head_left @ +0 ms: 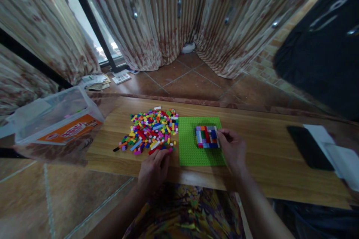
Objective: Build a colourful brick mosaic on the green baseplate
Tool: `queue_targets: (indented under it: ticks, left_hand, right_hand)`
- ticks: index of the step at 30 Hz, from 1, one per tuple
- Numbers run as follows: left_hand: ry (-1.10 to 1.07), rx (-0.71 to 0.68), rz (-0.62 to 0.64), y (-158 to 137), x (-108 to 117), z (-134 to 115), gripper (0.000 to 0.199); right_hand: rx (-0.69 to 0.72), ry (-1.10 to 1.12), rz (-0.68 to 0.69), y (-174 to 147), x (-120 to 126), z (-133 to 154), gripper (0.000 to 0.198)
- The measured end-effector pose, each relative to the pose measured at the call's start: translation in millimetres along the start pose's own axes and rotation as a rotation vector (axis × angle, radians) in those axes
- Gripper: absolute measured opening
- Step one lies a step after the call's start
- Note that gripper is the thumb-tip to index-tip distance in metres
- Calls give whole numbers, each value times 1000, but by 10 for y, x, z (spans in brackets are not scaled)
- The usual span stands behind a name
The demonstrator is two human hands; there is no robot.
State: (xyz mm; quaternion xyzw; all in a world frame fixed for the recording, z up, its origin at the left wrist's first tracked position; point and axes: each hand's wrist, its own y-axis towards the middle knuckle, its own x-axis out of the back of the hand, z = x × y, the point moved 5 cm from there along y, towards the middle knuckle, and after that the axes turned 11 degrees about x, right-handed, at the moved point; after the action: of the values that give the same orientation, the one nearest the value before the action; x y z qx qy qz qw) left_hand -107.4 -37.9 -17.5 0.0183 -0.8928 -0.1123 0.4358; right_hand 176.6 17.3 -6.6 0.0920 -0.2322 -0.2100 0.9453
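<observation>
A green baseplate [186,157] lies on the wooden table, bearing a low, roughly rectangular build of coloured toy bricks [206,137] with red, blue and white parts. At the build's right edge are the pinched fingertips of my right hand [233,148]; whatever is between them is too small to make out. My left hand [153,166] rests with curled fingers at the near edge of a heap of loose bricks [154,129], left of the baseplate. Its fingertips are partly hidden, and I cannot make out what they hold. A pink brick lies just beside them.
A clear plastic tub [94,104] with an orange label stands left of the table [260,149]. A dark flat object [310,147] and white items [343,160] lie at the right end. Curtains [168,26] hang beyond, and papers [95,81] lie on the floor.
</observation>
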Motion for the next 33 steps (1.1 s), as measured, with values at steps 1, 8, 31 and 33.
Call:
queue_targets:
  ticks: [1, 8, 31, 33]
  left_hand:
    - [-2, 9, 2, 1, -1, 2, 18]
    - [-15, 25, 13, -1, -12, 7, 18]
    - [9, 14, 2, -1, -24, 30, 19]
    - [2, 9, 2, -4, -21, 25, 20]
  right_hand:
    - [33, -16, 12, -43, -15, 76, 26]
    - [407, -144, 414, -414, -551, 635, 16]
    - [459, -243, 508, -552, -874, 677, 9]
    - [414, -204, 449, -512, -708, 660, 9]
